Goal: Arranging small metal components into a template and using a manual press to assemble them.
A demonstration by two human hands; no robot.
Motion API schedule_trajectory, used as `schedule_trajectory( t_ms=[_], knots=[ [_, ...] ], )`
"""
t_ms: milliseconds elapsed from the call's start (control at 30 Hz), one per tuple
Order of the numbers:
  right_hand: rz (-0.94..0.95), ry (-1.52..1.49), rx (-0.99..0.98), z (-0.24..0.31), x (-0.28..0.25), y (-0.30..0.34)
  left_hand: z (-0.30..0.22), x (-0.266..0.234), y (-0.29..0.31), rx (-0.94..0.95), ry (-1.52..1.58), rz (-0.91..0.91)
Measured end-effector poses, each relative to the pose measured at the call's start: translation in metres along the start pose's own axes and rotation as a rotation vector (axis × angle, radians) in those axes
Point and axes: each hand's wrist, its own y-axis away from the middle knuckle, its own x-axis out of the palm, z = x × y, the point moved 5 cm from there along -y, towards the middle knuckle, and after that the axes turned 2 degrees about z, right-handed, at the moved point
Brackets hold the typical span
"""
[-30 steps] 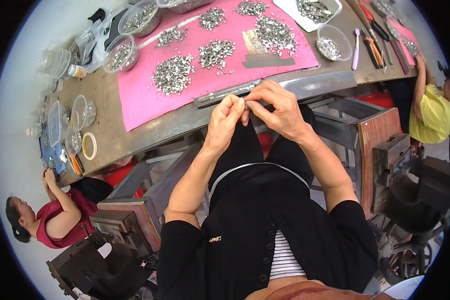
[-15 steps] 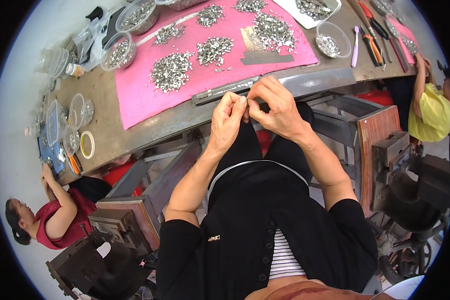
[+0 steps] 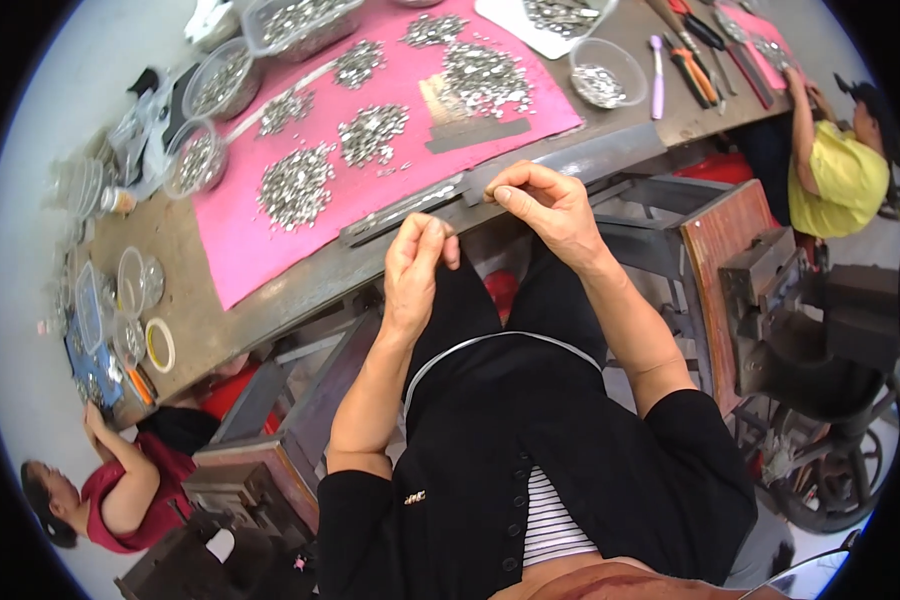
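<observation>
Over the near table edge, my left hand (image 3: pixel 413 270) has its fingers curled, thumb pressed to the forefinger; anything between them is too small or hidden to make out. To its right and farther out, my right hand (image 3: pixel 552 212) pinches thumb and forefinger together, and what the tips hold cannot be made out. Just beyond both hands lies a long dark metal bar (image 3: pixel 402 213) with small silvery pieces set along it. Behind it a pink mat (image 3: pixel 232 255) carries loose piles of small metal pieces (image 3: pixel 297 188). A flat grey strip (image 3: pixel 478 136) lies on the mat.
Clear tubs (image 3: pixel 198 160) of metal pieces stand at the mat's left; another round tub (image 3: pixel 602 78) sits right. Beyond it are a purple toothbrush (image 3: pixel 657 80) and orange-handled pliers (image 3: pixel 692 78). Co-workers sit at left, in red (image 3: pixel 120 500), and right, in yellow (image 3: pixel 840 180).
My hands, together at the fingertips before, have come apart, the left one drawing back toward me and leftward. The whole view has turned and shifted, so the table appears more tilted.
</observation>
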Motion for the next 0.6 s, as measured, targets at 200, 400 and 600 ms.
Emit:
schedule_trajectory(
  t_ms=[200,400,600],
  knots=[
    [-0.284,0.077,-0.040,0.009,-0.066,0.010,0.001,-0.005,0.009,-0.026,0.001,-0.009],
    [-0.708,0.302,-0.183,0.020,-0.230,0.032,0.003,0.004,0.002,-0.045,0.153,0.075],
    [-0.905,1.031,-0.182,0.027,-0.282,0.047,0.005,0.002,0.005,-0.117,0.362,0.142]
  ],
)
